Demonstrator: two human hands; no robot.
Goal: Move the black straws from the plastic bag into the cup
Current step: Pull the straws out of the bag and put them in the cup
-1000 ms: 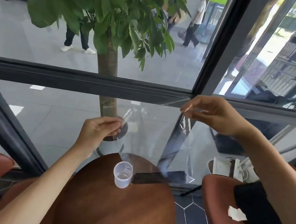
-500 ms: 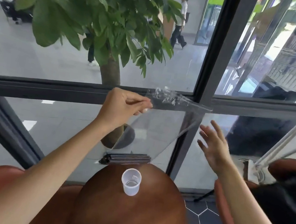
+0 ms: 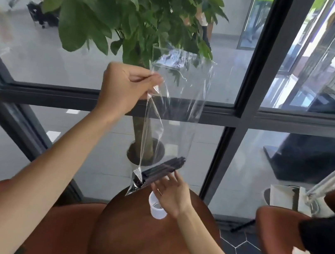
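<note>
Left hand point(image 3: 124, 90): pinched the plastic bag point(image 3: 174, 106).
Right hand point(image 3: 171, 189): fingers loose under the black straws point(image 3: 163, 169).
Risk: straws could miss the cup point(image 3: 156, 208) at the table's point(image 3: 145, 243) far edge.

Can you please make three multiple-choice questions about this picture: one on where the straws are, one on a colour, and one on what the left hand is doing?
1. Where are the black straws?
A. Standing in the cup
B. At the bottom of the plastic bag
C. Lying on the table

2. What colour is the round table?
A. White
B. Green
C. Brown

3. What is the left hand doing?
A. Pinching the upper part of the bag
B. Resting flat on the table
C. Gripping the cup

Answers:
1 B: the dark bundle lies slanted in the bag's lower end, above the table.
2 C: the tabletop shows a brown wood finish.
3 A: its fingers pinch the clear film high up so the bag hangs, while the right hand reaches with straight fingers under the straws.
</note>
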